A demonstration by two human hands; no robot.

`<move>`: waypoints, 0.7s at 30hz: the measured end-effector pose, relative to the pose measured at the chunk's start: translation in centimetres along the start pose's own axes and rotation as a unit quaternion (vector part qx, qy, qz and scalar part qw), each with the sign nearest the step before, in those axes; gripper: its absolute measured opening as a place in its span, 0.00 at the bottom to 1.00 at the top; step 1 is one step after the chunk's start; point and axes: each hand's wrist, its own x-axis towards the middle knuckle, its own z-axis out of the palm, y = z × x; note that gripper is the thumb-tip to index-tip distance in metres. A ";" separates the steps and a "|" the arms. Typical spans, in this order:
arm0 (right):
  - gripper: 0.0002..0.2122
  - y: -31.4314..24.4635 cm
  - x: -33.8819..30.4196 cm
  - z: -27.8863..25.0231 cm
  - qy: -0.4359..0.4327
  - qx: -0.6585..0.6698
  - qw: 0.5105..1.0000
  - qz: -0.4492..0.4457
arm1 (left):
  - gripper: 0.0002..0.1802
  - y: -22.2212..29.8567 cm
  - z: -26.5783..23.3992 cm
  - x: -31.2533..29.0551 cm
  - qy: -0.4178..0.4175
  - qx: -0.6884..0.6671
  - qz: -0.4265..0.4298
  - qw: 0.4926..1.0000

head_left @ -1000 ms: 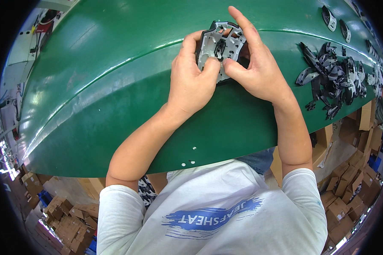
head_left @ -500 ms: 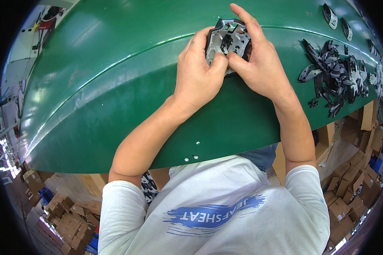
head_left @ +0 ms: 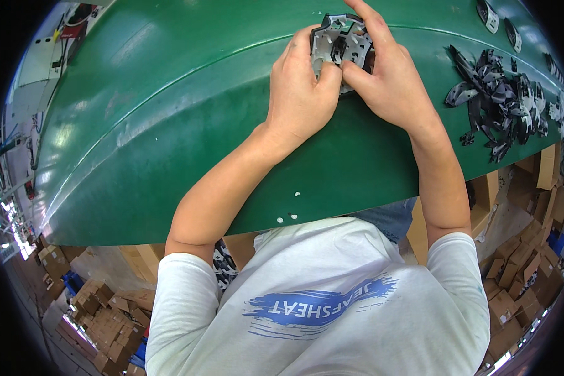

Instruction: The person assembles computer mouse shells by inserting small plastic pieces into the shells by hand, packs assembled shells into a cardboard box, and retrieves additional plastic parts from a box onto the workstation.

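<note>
Above the green table's far part, both my hands hold a hollow plastic shell [head_left: 323,49] with a black outer edge and a whitish inside. My left hand [head_left: 302,94] is wrapped round its left side, thumb bent inward at the near edge. On the other side my right hand [head_left: 391,84] grips the shell, its index finger stretched up past the far corner. The two thumb tips nearly meet inside the near rim. A small black part [head_left: 339,49] sits in the middle of the shell, just beyond the thumbs. My fingers hide the shell's underside.
A heap of black and grey plastic pieces [head_left: 498,100] lies to the right on the green table [head_left: 169,156]. Loose curved pieces [head_left: 487,17] rest beyond it. Small white bits [head_left: 294,217] are by the near edge. Cardboard boxes [head_left: 109,326] stand below, left and right.
The whole view has shifted a little, so table, heap and hands all sit slightly higher and farther right. My grip on the plastic shell looks much the same.
</note>
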 end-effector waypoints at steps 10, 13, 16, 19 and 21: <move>0.40 0.8 0.0 -0.1 -0.002 0.004 1.000 -0.009 | 0.22 0.4 0.1 0.0 -0.010 -0.012 -0.021 1.000; 0.41 0.4 0.0 -0.1 0.004 -0.002 1.000 -0.026 | 0.23 -0.9 0.2 0.0 0.008 0.032 0.038 0.999; 0.42 -0.1 -0.4 -0.4 -0.003 0.005 1.000 -0.027 | 0.22 -0.8 -0.1 -0.1 -0.005 0.033 0.018 0.999; 0.43 1.8 0.3 -1.2 -0.016 0.028 0.999 -0.024 | 0.23 0.2 -0.8 1.0 -0.108 -0.037 -0.076 0.991; 0.44 1.4 -0.1 -1.9 -0.085 0.290 0.946 0.120 | 0.24 1.9 -1.9 1.2 -0.152 -0.120 -0.120 0.974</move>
